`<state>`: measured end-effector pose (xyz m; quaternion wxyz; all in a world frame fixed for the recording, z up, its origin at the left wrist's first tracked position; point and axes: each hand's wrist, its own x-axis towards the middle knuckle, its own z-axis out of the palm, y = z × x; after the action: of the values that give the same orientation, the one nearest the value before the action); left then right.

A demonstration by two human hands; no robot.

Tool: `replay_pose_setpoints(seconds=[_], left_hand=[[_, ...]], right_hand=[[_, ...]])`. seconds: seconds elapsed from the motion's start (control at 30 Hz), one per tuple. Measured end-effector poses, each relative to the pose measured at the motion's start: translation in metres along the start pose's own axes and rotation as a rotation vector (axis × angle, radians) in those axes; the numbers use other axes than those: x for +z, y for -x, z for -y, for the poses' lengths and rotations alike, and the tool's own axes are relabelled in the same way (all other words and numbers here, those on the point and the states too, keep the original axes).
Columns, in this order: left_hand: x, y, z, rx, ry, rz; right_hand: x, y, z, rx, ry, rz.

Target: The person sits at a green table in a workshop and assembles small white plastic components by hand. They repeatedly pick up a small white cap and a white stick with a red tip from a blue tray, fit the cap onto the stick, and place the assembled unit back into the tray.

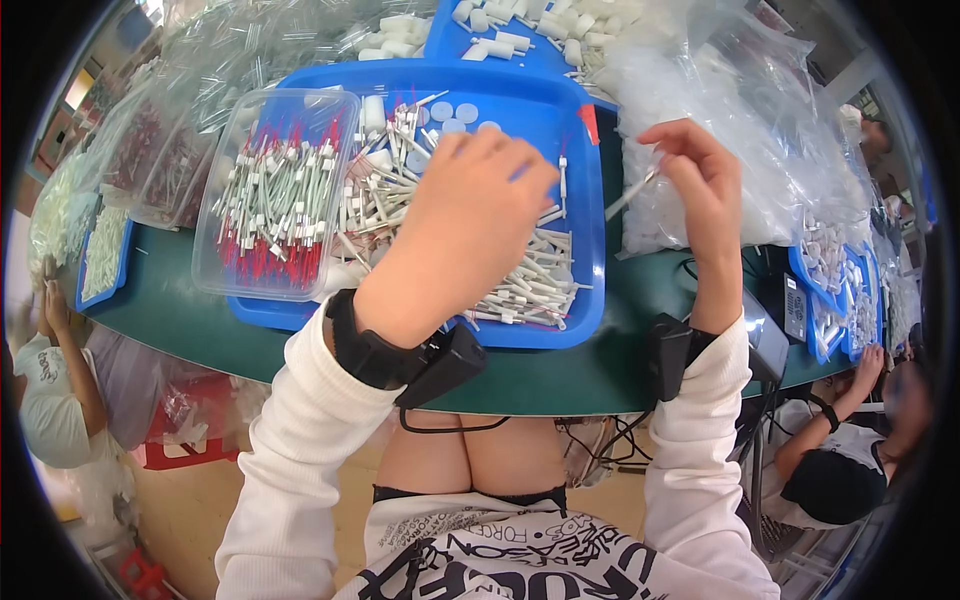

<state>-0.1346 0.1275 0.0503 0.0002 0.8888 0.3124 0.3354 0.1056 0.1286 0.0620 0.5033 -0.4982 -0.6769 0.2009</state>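
Observation:
My left hand (pixel 455 225) is over the blue tray (pixel 587 270), its fingers curled inward. Their tips are hidden behind the knuckles, so I cannot make out what is in them. Off the tray's right side, my right hand (pixel 705 185) pinches a thin whitish stick-like piece (pixel 632 195) between thumb and fingers; it slants down to the left. Loose pieces of a similar kind (pixel 525 290) lie heaped in the tray, with round translucent discs (pixel 466 113) near its far edge. A clear plastic box (pixel 205 265) of white sticks with red ends rests on the tray's left part.
Clear plastic bags (pixel 740 150) bulge beyond my right hand, and more bags (pixel 270 50) lie far left. A second blue tray (pixel 550 62) holds white cylinders. Black cables and a grey device (pixel 765 340) sit on the green table (pixel 540 385). People work at both sides.

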Motion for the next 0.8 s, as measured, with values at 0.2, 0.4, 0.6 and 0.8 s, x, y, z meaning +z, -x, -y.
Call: replay_pose_setpoints(seconds=[0.2,0.4,0.6,0.8], left_hand=[[0.01,0.007,0.002,-0.005,0.018,0.231],[-0.006,-0.005,-0.01,-0.044,-0.055,0.282],[0.001,-0.028,-0.009,-0.179,-0.105,0.389],[0.027,-0.031,0.001,-0.132,-0.194,0.279]], right_hand=[[-0.001,0.007,0.022,0.1,0.218,0.192],[0.002,0.009,0.007,-0.028,0.461,0.246],[0.015,0.011,0.002,-0.134,0.609,0.069],[0.037,0.008,0.0,-0.285,0.473,-0.192]])
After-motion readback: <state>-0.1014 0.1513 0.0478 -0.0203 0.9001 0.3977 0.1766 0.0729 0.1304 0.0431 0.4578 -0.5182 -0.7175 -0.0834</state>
